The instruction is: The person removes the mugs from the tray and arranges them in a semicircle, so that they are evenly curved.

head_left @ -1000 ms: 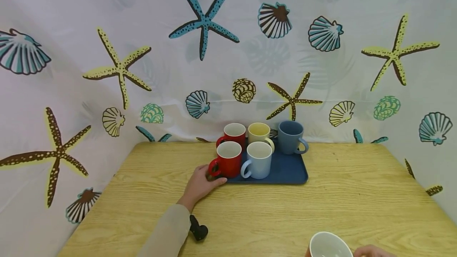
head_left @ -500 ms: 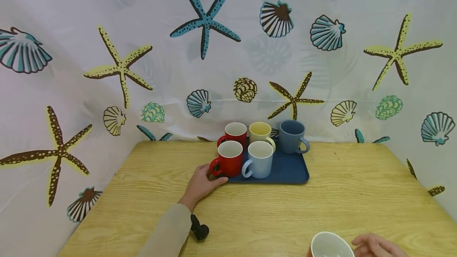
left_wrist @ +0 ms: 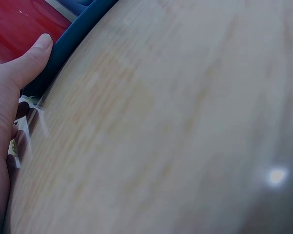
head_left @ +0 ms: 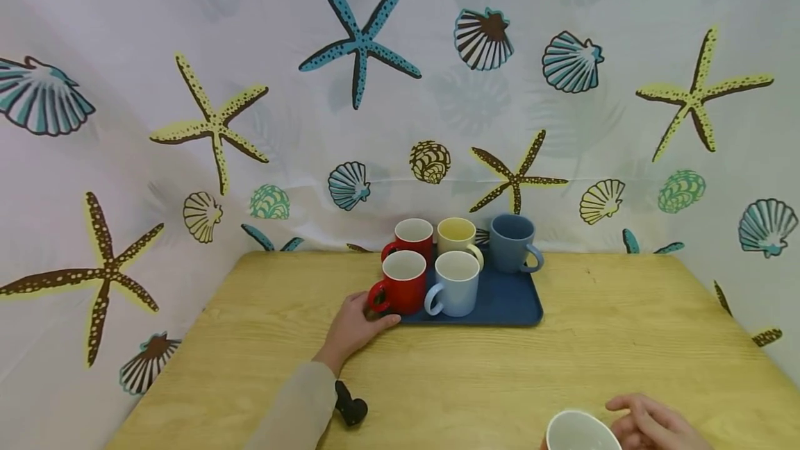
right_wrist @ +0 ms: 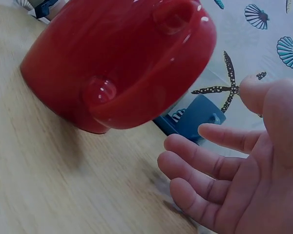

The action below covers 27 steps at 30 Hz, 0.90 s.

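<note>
My left hand (head_left: 355,328) is at the front left corner of a dark blue tray (head_left: 500,311). In the left wrist view its thumb (left_wrist: 41,46) lies along the tray's rim, with the other fingers lower at the corner. Just above that hand stands a red mug (head_left: 406,294) on the tray, its handle turned left. A second red mug (right_wrist: 122,53), white inside, stands on the table at the front right, its base cut off in the head view. My right hand (right_wrist: 239,180) is beside its handle, apart from it, fingers loosely bent and holding nothing.
Also on the tray are a light blue mug (head_left: 457,290), another red mug (head_left: 415,231), a pale yellow mug (head_left: 456,231) and a grey-blue mug (head_left: 511,245). The wooden table (head_left: 450,373) meets a patterned cloth (head_left: 275,144) behind and at the sides.
My right hand has let go of the front red mug's handle and drawn slightly away, its fingers loosening. The left hand and the tray have stayed in place.
</note>
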Available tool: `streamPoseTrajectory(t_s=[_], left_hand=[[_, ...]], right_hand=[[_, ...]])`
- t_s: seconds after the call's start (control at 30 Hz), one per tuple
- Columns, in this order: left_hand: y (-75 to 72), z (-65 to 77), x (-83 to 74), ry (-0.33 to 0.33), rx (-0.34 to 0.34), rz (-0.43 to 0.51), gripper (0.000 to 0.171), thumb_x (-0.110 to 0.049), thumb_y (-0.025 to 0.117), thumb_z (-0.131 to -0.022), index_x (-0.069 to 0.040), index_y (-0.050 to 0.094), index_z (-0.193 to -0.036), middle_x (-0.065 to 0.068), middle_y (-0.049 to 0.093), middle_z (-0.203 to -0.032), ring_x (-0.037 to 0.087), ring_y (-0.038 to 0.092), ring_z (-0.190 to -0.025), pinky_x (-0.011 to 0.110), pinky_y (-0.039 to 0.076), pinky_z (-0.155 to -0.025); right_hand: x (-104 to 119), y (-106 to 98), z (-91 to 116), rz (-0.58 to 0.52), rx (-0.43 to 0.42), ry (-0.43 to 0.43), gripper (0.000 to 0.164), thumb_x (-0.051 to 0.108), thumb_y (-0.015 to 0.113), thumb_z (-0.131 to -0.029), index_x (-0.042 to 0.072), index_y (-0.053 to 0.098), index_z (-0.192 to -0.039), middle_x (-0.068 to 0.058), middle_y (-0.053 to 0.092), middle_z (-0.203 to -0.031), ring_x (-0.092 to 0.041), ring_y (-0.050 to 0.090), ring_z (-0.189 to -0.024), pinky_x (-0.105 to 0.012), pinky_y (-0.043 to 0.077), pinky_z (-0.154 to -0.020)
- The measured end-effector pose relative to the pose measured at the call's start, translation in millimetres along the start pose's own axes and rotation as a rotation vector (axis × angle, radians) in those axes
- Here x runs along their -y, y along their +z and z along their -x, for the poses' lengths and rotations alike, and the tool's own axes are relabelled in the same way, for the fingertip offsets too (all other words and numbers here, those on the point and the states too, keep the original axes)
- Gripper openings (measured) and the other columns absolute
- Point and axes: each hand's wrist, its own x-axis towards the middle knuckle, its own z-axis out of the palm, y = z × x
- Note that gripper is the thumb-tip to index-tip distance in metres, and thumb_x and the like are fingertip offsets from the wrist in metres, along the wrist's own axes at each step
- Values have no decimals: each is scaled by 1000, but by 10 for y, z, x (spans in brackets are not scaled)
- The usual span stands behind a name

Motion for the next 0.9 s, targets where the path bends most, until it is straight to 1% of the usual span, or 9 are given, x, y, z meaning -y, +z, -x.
streamPoseTrajectory(t_s=[0.13, 0.27, 0.37, 0.47, 0.57, 0.63, 0.7, 0.83, 0.9], left_hand=[[26, -2, 11, 6, 9, 0, 71, -63, 71, -68, -17, 61, -121, 5, 58, -122, 27, 42, -122, 52, 35, -99], [14, 0, 8, 17, -14, 1, 69, -61, 72, -68, -17, 61, -120, 6, 58, -120, 28, 43, -122, 53, 35, -98], [-4, 12, 3, 19, -16, 12, 67, -58, 73, -69, -16, 62, -119, 6, 59, -119, 29, 43, -121, 54, 35, -98], [-5, 18, 18, 20, -12, 11, 66, -58, 73, -69, -16, 62, -119, 5, 59, -119, 28, 43, -121, 54, 35, -97], [2, 21, 45, 16, -17, 5, 66, -59, 72, -69, -18, 62, -119, 4, 60, -118, 27, 43, -121, 53, 36, -98], [3, 24, 54, 11, -23, 5, 66, -59, 73, -68, -18, 62, -119, 3, 60, -118, 26, 43, -120, 52, 36, -98], [4, 25, 63, 6, -27, 5, 66, -59, 73, -68, -18, 62, -119, 4, 60, -118, 26, 43, -120, 52, 36, -98], [9, 20, 65, 7, -24, 1, 67, -60, 72, -69, -18, 61, -120, 4, 59, -119, 27, 43, -121, 52, 36, -98], [8, 14, 62, 13, -24, -1, 67, -60, 72, -69, -18, 61, -120, 5, 59, -119, 27, 44, -120, 52, 36, -97]], right_hand=[[0, -17, -24, 5, -41, 20, 37, 30, 24, -104, 21, 56, -119, -10, 65, -105, -21, 64, -92, -35, 52, -78], [26, -48, -84, -52, -23, 13, 36, 29, 26, -104, 21, 56, -119, -7, 65, -105, -17, 62, -90, -31, 51, -78], [39, -62, -118, -83, -20, 13, 34, 28, 27, -104, 21, 57, -119, -6, 65, -105, -16, 62, -89, -29, 51, -77], [62, -72, -148, -37, -76, 18, 33, 29, 28, -103, 21, 57, -117, -6, 65, -103, -15, 61, -86, -28, 51, -75], [102, -85, -203, 48, -177, 38, 31, 33, 30, -102, 21, 56, -115, -6, 64, -100, -14, 60, -82, -28, 50, -72], [127, -94, -252, 98, -220, 43, 31, 34, 30, -102, 20, 55, -115, -7, 64, -99, -14, 58, -79, -28, 50, -71], [145, -106, -301, 119, -232, 53, 31, 35, 30, -102, 19, 54, -115, -7, 64, -98, -15, 57, -79, -30, 50, -71], [164, -128, -383, 119, -208, 45, 33, 33, 28, -103, 18, 54, -116, -7, 63, -98, -16, 57, -80, -32, 50, -73], [175, -136, -420, 121, -217, 40, 33, 33, 28, -103, 17, 53, -116, -7, 63, -98, -17, 58, -81, -32, 50, -72]])
